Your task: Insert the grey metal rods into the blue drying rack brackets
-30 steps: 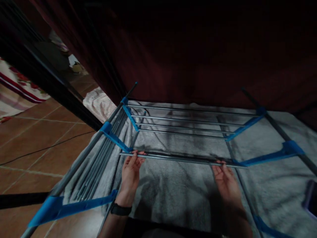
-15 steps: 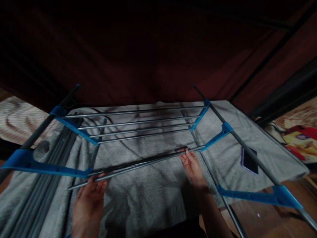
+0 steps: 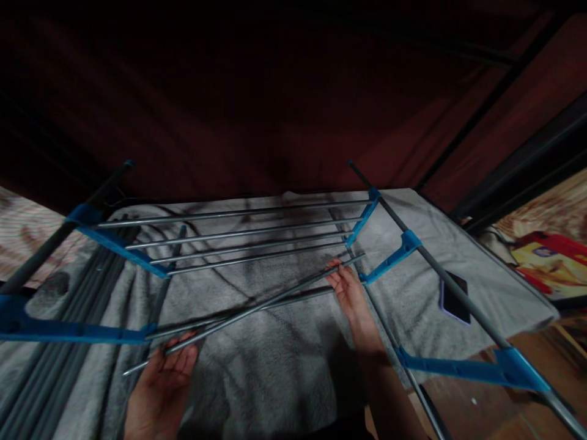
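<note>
A thin grey metal rod [image 3: 211, 332] slants across the middle, its right end higher in view. My left hand [image 3: 162, 382] has its fingers curled under the rod near its left end. My right hand [image 3: 346, 290] pinches it near the other end, beside a blue plastic bracket [image 3: 387, 263]. A second rod [image 3: 302, 297] crosses behind the held one; its left end meets another blue bracket [image 3: 92, 331], while its right end disappears behind my right hand. Farther back, several rods [image 3: 247, 233] span a pair of blue brackets on the rack frame [image 3: 440, 275].
Several loose grey tubes [image 3: 68, 342] lie on the left of a grey fleecy blanket [image 3: 266, 379]. A phone [image 3: 455, 297] rests on the blanket beneath the right frame tube. A red and yellow package [image 3: 550, 263] is at far right. Dark red fabric [image 3: 275, 122] hangs behind.
The held rod's right end has come up and away from the right-hand blue bracket, so the rod slants more steeply across the second one. The view has shifted slightly.
</note>
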A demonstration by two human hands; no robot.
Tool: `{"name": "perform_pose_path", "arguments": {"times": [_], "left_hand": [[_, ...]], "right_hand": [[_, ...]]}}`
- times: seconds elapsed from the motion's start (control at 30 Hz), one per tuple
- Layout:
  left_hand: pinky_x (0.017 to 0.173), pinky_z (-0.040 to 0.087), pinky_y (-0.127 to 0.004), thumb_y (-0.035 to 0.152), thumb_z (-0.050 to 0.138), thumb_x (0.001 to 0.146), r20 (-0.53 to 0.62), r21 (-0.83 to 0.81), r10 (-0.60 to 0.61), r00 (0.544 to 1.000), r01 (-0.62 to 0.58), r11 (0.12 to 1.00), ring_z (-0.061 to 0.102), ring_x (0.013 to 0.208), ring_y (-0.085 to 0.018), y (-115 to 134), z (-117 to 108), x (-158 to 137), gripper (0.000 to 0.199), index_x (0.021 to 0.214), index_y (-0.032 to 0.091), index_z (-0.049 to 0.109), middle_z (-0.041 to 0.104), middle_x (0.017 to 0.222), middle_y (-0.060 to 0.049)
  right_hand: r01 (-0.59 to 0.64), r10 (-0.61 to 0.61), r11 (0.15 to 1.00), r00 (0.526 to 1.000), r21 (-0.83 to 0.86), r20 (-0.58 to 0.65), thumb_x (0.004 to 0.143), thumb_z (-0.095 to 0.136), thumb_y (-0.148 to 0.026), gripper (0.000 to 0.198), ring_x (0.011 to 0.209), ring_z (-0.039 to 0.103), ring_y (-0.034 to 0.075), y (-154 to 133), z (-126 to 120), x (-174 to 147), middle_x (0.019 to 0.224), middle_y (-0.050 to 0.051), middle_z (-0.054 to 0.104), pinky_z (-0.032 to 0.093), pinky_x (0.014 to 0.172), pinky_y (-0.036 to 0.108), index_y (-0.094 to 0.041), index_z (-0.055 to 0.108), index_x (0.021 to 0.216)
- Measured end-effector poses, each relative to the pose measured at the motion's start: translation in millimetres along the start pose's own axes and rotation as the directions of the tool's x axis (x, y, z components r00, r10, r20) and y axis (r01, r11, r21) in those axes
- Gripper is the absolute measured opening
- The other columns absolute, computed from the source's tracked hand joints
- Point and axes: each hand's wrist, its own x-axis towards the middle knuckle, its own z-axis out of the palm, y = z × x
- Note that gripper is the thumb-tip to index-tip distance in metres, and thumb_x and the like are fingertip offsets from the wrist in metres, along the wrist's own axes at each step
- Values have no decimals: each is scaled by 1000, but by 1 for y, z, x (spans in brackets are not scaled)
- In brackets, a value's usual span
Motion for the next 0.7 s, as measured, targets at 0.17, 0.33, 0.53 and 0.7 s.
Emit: {"name": "perform_pose_path", "arguments": {"times": [0.17,0.33,0.53,0.7], "left_hand": [[79,61,-21,23,58,95,43,35,50,998,-52,998,73,94,-15,2,2,0,18,85,21,74,79,98,-3],[79,63,-22,20,60,94,80,37,67,995,-70,997,73,98,-15,3,7,0,16,86,21,75,79,101,-3],[83,63,-21,26,61,97,83,54,118,990,-123,991,73,102,-15,-1,12,4,19,83,20,74,79,98,-3],[96,62,-28,31,70,91,122,52,154,981,-161,985,72,110,-19,-4,10,13,14,80,22,73,79,98,-2]], "right_hand": [[66,-65,996,998,57,-11,79,82,-19,14,98,73,16,-4,6,15,103,1,78,58,101,33,-23,76,91],[49,-48,995,999,88,-21,81,83,-21,12,88,72,13,-2,4,25,95,-2,77,59,95,30,-24,75,89],[60,-58,995,998,79,-27,85,81,-27,10,85,71,14,2,4,27,92,-3,76,61,92,31,-26,73,91],[52,-49,996,998,72,-42,86,78,-27,12,89,71,14,-1,7,29,95,-4,76,60,99,33,-29,73,97]]}}
